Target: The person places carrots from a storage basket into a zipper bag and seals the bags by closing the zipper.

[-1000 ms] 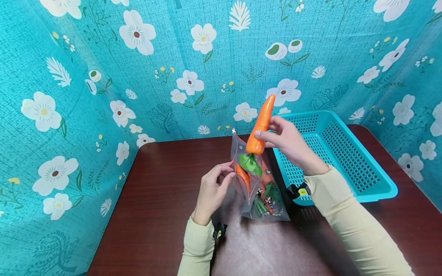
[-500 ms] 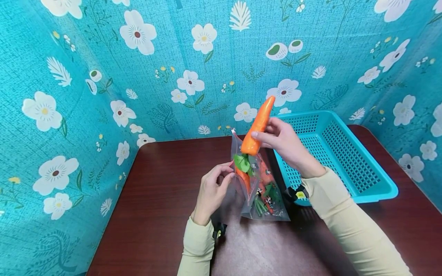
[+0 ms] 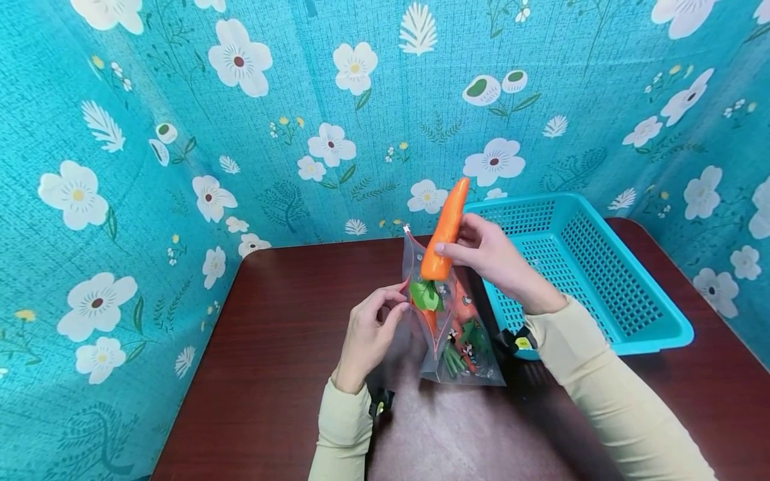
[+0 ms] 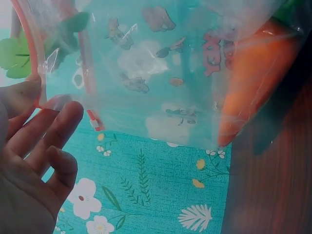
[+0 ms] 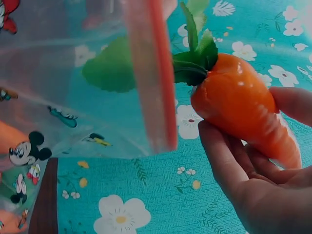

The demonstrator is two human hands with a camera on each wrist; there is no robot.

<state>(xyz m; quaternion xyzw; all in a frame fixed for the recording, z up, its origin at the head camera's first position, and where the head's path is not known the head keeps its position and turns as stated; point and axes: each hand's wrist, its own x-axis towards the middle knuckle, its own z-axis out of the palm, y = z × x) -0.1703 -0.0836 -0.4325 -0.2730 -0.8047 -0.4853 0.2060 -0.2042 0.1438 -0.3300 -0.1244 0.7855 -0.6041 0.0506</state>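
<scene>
My right hand grips an orange carrot by its middle, tip up and green leaves down. In the right wrist view the carrot lies between thumb and fingers, and some of its leaves are inside the mouth of a clear zip bag. My left hand pinches the bag's red-edged rim, holding the mouth apart. The bag stands on the table, printed with cartoon figures. Inside it, another carrot shows through the plastic in the left wrist view.
A teal perforated basket sits right of the bag, behind the right forearm. The dark brown table meets a teal flowered cloth at its back and left. A white and red zip slider tops the bag's far corner.
My right hand has brought the carrot left and lower, so its leaves go from above the bag's mouth to within it. The left hand stays where it was on the rim.
</scene>
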